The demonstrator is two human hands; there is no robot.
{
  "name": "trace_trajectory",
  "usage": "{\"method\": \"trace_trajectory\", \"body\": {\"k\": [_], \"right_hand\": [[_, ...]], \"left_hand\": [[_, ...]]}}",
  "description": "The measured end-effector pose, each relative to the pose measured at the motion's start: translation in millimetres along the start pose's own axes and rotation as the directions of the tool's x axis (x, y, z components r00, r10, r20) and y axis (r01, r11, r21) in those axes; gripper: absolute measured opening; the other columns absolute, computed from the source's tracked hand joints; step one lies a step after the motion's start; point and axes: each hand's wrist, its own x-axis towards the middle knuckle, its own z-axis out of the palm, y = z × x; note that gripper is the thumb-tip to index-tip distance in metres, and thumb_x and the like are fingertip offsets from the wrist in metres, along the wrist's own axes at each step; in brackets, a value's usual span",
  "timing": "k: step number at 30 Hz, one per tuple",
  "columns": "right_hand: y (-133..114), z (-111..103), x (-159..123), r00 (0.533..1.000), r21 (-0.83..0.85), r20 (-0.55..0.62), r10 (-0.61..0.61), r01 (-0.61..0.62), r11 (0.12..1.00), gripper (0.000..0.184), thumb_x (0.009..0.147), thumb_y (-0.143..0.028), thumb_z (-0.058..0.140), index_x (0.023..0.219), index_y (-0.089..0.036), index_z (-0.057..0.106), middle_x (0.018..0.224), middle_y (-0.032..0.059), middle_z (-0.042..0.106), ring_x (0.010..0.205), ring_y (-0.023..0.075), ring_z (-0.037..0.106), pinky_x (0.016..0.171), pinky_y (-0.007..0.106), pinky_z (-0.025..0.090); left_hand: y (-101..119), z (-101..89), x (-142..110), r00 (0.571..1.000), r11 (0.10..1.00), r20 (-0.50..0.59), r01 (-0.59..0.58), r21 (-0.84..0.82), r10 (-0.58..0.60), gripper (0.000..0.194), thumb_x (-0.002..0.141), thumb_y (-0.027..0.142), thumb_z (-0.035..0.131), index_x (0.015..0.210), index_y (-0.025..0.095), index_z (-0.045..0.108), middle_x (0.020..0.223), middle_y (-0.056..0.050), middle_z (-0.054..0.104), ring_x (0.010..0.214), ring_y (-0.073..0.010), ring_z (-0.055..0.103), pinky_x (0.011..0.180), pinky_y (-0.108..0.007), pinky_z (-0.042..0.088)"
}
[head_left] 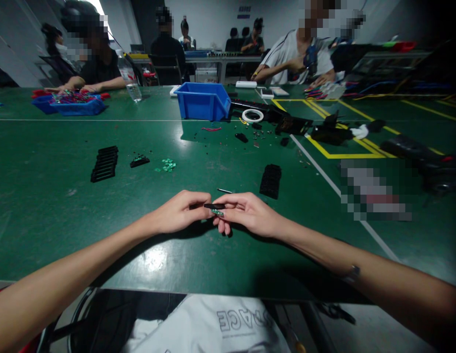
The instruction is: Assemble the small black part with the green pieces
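I have two hands on one small black part (pixel 214 206) at the middle of the table (pixel 66 220), near its front. My left hand (pixel 184 211) pinches one end; my right hand (pixel 250 213) grips the other, its thumb on one green chip (pixel 217 213) lying against the part. Out on the table I count two black stacks, one at left (pixel 105 164) and one at right (pixel 270 181), one black tray (pixel 139 161) with green bits on it, one loose green pile (pixel 167 165) and one thin rod (pixel 224 190). Two people sit across from me.

The front edge passes under both forearms, with bare surface between it and my hands. To the left there is wide open room; the rod lies just beyond my right fingers, and the right stack sits close past that hand.

The table is smooth, glossy green. The left stack shows slim, ladder-like bars, the right one is blocky and matt. Farther off stand a blue plastic bin (pixel 204 102), open-topped, a clear bottle (pixel 131 81), and a round white ring (pixel 252 115) lying flat.
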Motion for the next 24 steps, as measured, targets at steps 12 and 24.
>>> {"method": "trace_trajectory", "body": {"k": [12,24], "right_hand": [[-1,-3,6,0.998,0.075,-0.016,0.055,-0.053,0.996,0.040,0.086,-0.043,0.075,0.106,-0.009,0.066,0.086,0.0108,0.075,0.067,0.0161,0.071,0.064,0.030,0.058],[6,10,3,0.953,-0.076,-0.252,-0.169,0.154,0.985,0.034,0.086,-0.032,0.075,0.115,-0.021,0.061,0.101,0.0049,0.066,0.081,0.0157,0.067,0.065,0.029,0.060]], "left_hand": [[0,-5.2,9,0.999,0.982,0.005,0.043,-0.185,-0.043,0.027,0.091,0.034,0.058,0.074,0.014,0.053,0.070,0.003,0.053,0.066,-0.0101,0.042,0.063,-0.024,0.031],[-3,-5.5,10,0.997,0.972,-0.017,0.074,-0.222,-0.080,0.029,0.092,0.037,0.057,0.073,0.015,0.054,0.066,0.004,0.048,0.061,-0.0096,0.042,0.058,-0.024,0.031]]}}
